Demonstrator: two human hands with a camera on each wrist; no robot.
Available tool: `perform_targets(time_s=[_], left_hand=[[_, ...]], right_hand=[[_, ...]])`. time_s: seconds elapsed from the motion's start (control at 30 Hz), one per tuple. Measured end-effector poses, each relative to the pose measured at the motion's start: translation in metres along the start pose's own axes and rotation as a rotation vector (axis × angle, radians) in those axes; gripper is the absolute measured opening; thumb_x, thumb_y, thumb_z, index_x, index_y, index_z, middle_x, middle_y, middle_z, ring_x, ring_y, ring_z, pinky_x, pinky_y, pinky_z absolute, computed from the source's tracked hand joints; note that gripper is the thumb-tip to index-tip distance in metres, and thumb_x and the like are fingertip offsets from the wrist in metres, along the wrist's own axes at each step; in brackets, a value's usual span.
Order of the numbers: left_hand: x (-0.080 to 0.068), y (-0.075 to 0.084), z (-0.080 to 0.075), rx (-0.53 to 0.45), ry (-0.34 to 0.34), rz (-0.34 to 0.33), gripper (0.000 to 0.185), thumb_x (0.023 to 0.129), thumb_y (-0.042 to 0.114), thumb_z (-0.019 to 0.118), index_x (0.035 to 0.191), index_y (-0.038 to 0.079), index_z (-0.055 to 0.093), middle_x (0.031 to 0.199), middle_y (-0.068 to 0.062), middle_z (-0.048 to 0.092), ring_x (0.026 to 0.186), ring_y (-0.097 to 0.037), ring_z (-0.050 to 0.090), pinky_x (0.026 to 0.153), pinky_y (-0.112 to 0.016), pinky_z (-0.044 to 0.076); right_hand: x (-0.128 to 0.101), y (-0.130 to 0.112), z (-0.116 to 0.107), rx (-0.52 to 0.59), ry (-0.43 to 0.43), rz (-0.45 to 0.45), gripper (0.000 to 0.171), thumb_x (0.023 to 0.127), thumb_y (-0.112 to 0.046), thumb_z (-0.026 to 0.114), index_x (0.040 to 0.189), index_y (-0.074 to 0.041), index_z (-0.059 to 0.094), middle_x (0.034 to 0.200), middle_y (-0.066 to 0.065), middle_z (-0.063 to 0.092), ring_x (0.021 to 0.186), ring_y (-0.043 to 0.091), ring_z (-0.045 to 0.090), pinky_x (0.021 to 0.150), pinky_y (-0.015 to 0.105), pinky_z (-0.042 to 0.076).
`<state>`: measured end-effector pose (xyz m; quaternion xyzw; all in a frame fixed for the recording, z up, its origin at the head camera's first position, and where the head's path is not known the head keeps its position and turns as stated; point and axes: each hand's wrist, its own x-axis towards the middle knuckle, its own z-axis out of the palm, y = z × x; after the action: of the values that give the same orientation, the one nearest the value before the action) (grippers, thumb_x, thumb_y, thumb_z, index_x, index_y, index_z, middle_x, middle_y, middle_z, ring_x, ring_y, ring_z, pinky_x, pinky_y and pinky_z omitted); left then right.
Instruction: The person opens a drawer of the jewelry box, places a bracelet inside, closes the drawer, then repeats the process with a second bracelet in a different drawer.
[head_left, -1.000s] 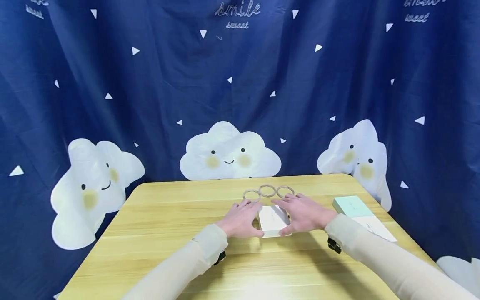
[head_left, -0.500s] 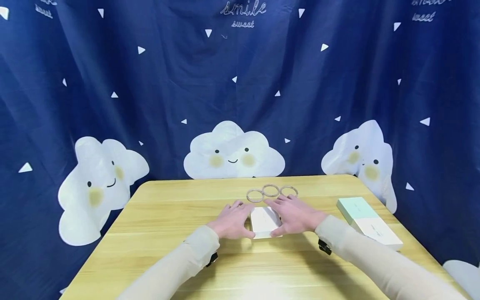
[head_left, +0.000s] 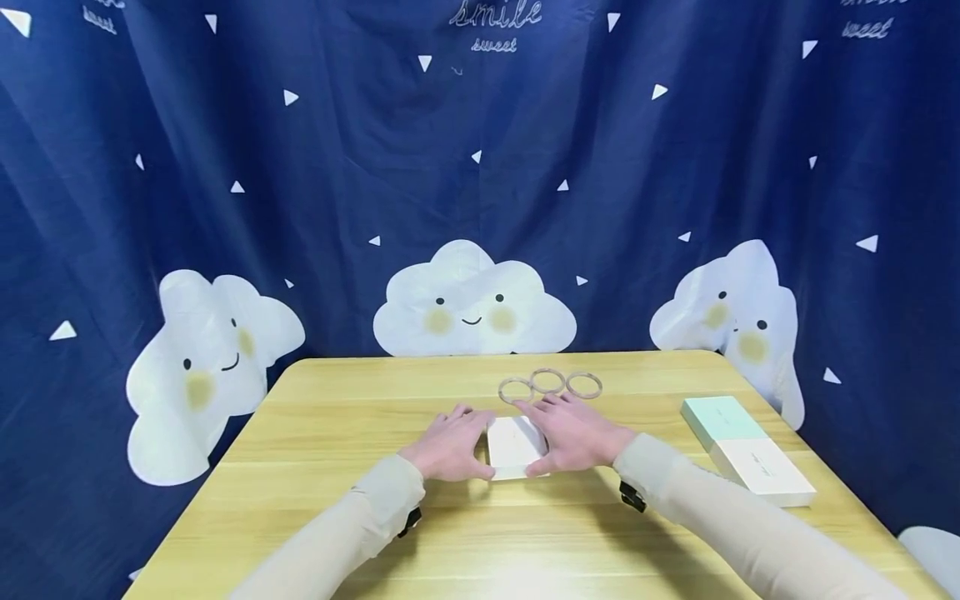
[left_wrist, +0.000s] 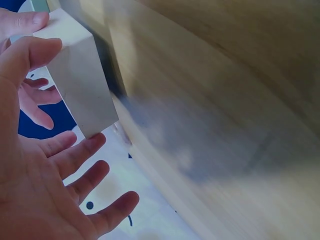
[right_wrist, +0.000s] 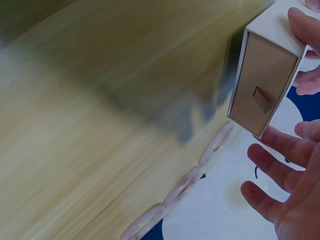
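White box (head_left: pixel 513 444), shut, between left hand (head_left: pixel 448 446), right hand (head_left: pixel 573 435)

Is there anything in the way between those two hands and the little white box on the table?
Nothing visible does. The left hand and right hand already touch opposite sides of the white box; the three rings lie just beyond it.
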<state>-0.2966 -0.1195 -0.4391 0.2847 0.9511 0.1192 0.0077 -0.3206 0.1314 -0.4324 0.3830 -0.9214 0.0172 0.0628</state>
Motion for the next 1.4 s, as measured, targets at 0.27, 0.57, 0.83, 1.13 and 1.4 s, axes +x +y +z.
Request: perform_targets(time_s=[0.27, 0.57, 0.83, 1.13, 1.4], left_hand=[[-0.008, -0.005, -0.006, -0.037, -0.012, -0.013, 0.090, 0.074, 0.046, 0.080, 0.150, 0.013, 0.045, 0.143, -0.001, 0.057, 0.134, -0.027, 0.044, 0.109, -0.058, 0.039], [-0.011, -0.013, -0.008, -0.060, -0.008, -0.040, 0.093, 0.071, 0.042, 0.082, 0.150, 0.011, 0.044, 0.143, -0.005, 0.057, 0.133, -0.026, 0.044, 0.108, -0.057, 0.039], [-0.013, -0.019, -0.009, -0.056, -0.030, -0.062, 0.095, 0.071, 0.042, 0.082, 0.152, 0.013, 0.042, 0.147, -0.002, 0.054, 0.138, -0.028, 0.042, 0.111, -0.057, 0.037], [-0.015, -0.023, -0.009, -0.056, -0.051, -0.074, 0.095, 0.072, 0.041, 0.083, 0.153, 0.012, 0.041, 0.144, -0.004, 0.056, 0.135, -0.027, 0.043, 0.109, -0.057, 0.038], [-0.015, -0.025, -0.010, -0.073, -0.067, -0.076, 0.097, 0.071, 0.039, 0.082, 0.153, 0.009, 0.041, 0.145, -0.004, 0.055, 0.133, -0.026, 0.044, 0.109, -0.057, 0.038]], right_hand=[[0.008, -0.008, 0.004, -0.002, -0.005, -0.005, 0.115, 0.071, -0.078, 0.071, 0.159, -0.015, 0.033, 0.146, 0.004, 0.057, 0.135, 0.028, 0.050, 0.112, 0.053, 0.038], [0.016, -0.014, 0.008, 0.002, -0.005, -0.010, 0.112, 0.073, -0.078, 0.070, 0.158, -0.014, 0.034, 0.149, 0.005, 0.054, 0.136, 0.025, 0.049, 0.111, 0.053, 0.037], [0.021, -0.020, 0.011, -0.030, -0.003, -0.018, 0.110, 0.074, -0.078, 0.068, 0.156, -0.013, 0.037, 0.142, 0.005, 0.060, 0.126, 0.024, 0.055, 0.099, 0.045, 0.042], [0.024, -0.024, 0.014, -0.036, 0.007, -0.018, 0.106, 0.075, -0.079, 0.066, 0.155, -0.015, 0.039, 0.137, 0.002, 0.062, 0.123, 0.022, 0.056, 0.091, 0.042, 0.041], [0.019, -0.023, 0.007, 0.039, -0.025, -0.012, 0.104, 0.077, -0.075, 0.068, 0.156, -0.015, 0.038, 0.145, 0.004, 0.058, 0.132, 0.026, 0.052, 0.097, 0.048, 0.041]])
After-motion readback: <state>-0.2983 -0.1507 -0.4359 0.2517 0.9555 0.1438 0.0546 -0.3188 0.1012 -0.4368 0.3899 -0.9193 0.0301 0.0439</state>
